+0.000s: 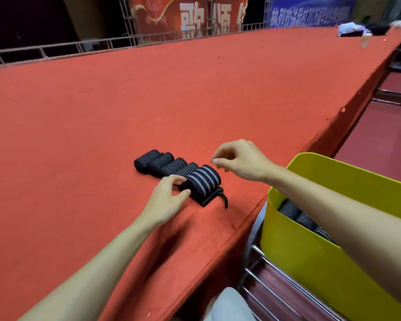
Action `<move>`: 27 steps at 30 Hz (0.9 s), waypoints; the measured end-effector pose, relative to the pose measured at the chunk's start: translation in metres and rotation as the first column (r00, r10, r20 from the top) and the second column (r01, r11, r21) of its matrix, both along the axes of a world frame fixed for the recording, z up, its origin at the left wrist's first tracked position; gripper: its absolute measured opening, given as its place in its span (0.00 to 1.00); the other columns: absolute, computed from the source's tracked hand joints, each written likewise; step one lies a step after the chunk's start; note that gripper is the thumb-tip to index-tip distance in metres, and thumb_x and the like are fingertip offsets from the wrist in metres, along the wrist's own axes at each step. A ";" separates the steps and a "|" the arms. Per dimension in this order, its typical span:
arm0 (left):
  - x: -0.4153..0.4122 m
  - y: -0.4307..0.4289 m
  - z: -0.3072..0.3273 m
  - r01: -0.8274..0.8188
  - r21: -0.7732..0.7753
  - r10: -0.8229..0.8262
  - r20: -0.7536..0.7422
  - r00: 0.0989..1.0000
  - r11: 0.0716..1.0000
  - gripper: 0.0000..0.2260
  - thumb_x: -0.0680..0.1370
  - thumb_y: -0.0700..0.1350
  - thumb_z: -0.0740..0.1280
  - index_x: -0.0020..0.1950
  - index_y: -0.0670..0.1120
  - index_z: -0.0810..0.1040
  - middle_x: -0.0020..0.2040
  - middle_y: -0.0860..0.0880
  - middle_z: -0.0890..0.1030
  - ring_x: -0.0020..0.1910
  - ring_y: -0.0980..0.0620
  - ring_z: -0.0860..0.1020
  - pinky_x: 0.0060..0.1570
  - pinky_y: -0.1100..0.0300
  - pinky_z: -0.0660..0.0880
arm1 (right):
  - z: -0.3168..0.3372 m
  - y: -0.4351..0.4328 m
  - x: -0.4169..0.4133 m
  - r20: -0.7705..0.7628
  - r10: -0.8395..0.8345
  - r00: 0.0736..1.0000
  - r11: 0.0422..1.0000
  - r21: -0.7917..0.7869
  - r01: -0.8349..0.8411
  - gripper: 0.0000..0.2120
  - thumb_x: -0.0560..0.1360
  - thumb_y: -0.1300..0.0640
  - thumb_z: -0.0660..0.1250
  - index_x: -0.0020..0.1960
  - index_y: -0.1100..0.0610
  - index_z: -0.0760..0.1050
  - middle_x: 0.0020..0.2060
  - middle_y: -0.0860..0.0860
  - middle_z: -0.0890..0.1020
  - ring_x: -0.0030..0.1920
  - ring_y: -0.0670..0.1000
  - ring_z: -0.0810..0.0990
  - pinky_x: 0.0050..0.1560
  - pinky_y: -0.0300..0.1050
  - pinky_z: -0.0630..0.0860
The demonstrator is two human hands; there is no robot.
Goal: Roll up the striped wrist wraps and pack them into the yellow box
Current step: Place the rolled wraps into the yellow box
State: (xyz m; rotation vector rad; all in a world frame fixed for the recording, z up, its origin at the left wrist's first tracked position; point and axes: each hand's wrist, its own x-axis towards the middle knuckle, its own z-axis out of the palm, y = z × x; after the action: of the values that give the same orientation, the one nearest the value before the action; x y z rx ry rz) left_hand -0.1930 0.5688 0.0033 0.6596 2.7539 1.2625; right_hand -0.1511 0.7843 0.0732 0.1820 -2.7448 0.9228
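Red cloth (102, 135) is lying under a row of rolls (162, 163), and my left hand (169, 195) is pinching the left end of the nearest roll (203, 181) between thumb and fingertips. My right hand (236, 161) is hovering just above it, fingers curled on nothing. The strap end (220, 198) is trailing loose toward me; whether it is fastened I cannot tell. If I am lifting by one end only, the roll is risking unwinding before reaching the yellow box (333, 181) at my right, where packed rolls (296, 216) are already sitting.
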 end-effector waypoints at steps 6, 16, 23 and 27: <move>-0.037 0.039 -0.016 -0.078 -0.226 0.062 -0.078 0.995 0.971 0.22 0.78 0.55 0.65 0.69 0.44 0.71 0.63 0.43 0.73 0.65 0.43 0.67 0.66 0.51 0.64 | -0.011 0.014 -0.023 0.015 -0.024 1.000 0.998 -0.058 0.024 0.03 0.76 0.58 0.69 0.44 0.52 0.81 0.32 0.44 0.82 0.30 0.37 0.78 0.38 0.31 0.72; -0.016 0.066 -0.018 -0.021 -0.261 -0.019 -0.150 0.989 0.965 0.29 0.66 0.59 0.73 0.61 0.50 0.68 0.56 0.48 0.76 0.59 0.45 0.72 0.58 0.52 0.68 | -0.005 0.029 -0.005 0.018 -0.070 0.997 0.992 -0.104 0.071 0.03 0.76 0.57 0.69 0.44 0.52 0.81 0.32 0.44 0.82 0.31 0.41 0.79 0.38 0.32 0.73; 0.010 0.032 -0.003 -0.016 0.004 0.017 -0.099 0.995 1.000 0.28 0.63 0.49 0.77 0.57 0.48 0.67 0.51 0.50 0.76 0.51 0.50 0.75 0.49 0.60 0.70 | 0.001 0.013 0.011 0.047 -0.074 0.996 0.995 -0.069 0.077 0.03 0.76 0.57 0.69 0.45 0.53 0.82 0.34 0.44 0.83 0.31 0.39 0.79 0.37 0.28 0.70; 0.013 -0.028 -0.006 -0.100 0.198 0.079 0.108 0.991 0.975 0.31 0.57 0.56 0.75 0.56 0.52 0.70 0.50 0.55 0.77 0.47 0.54 0.77 0.48 0.61 0.72 | -0.002 -0.003 0.005 0.088 -0.078 0.993 0.996 -0.045 0.083 0.03 0.76 0.58 0.69 0.46 0.53 0.82 0.34 0.43 0.82 0.35 0.43 0.80 0.40 0.34 0.72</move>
State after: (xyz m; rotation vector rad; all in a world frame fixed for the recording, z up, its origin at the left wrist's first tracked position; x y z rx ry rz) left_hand -0.1801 0.5407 -0.0023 0.4726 2.6242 1.5664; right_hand -0.1463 0.7814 0.0711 0.0229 -2.7816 0.9965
